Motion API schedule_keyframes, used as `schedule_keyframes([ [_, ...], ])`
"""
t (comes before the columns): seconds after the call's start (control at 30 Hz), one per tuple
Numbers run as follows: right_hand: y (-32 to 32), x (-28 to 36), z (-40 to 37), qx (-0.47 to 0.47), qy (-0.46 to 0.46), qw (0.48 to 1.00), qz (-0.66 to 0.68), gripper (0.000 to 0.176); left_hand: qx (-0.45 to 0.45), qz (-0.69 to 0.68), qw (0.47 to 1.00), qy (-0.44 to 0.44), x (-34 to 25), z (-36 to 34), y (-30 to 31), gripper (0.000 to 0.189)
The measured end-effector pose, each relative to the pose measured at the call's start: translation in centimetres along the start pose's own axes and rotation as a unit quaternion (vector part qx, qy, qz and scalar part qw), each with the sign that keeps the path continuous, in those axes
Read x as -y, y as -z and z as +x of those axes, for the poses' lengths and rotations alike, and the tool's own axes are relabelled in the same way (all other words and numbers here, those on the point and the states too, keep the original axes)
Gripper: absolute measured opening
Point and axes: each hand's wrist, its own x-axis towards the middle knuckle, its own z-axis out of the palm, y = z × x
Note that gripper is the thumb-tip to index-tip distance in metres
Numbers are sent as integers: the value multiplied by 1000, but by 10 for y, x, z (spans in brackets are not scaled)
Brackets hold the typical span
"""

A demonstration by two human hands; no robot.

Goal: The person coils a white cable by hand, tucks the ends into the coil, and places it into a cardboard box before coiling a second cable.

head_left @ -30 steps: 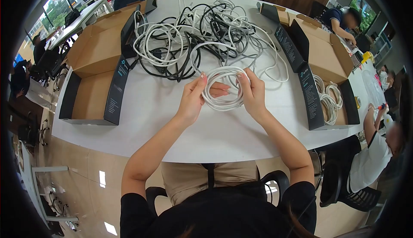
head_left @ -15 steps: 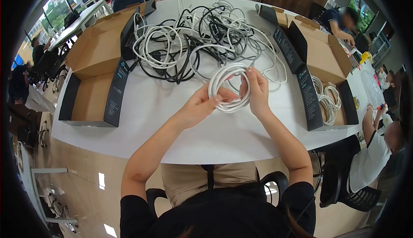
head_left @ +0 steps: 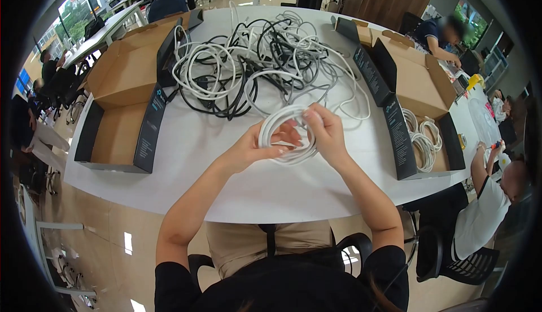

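The left hand [head_left: 248, 149] is partly closed around the near left side of a round coil of white cable [head_left: 296, 158], its thumb low on the ring and its fingers reaching into the opening; the right hand [head_left: 328, 134] grips the upper right side of the same coil between thumb and bent fingers; the coil is held up over the near half of the white table [head_left: 254, 196], in front of the cable pile. This cable is gathered into several overlapping loops, so its winding looks well advanced; no tie can be made out on it, and whether an end trails behind the hands is too unclear to tell. Further along are the coiled white cables [head_left: 425, 149] inside the open black and brown cardboard box on the right [head_left: 399, 143]; they lie in rounded loops near its front, though their exact number is hard to tell. Much more is unsorted: a large tangled pile of white, grey and black cables [head_left: 279, 44] spreads across the far middle of the table, its loops crossing one another, some wide and slack; by its look, only a small share of all the cable is in neat coils. The matching open cardboard box on the left [head_left: 148, 137] stands with its lid folded back, its brown inside in view; at the far right, a person in a white shirt [head_left: 485, 222] sits beside the table.
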Motion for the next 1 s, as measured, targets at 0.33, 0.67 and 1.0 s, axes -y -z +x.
schedule_keyframes([
  [0.33, -9, 2, -7, 23, 112, 979, -166, 20, -141, 171, 975, 37, 0, 0, -10, 31],
  [0.67, -12, -11, -5, 146, -104, 974, 136, 33, -362, -12, 931, -55, 1, 1, -6, 34],
  [1.0, -20, -3, -12, 16, -48, 995, 82, 24, -296, 43, 953, -50, 7, 4, -6, 37],
])
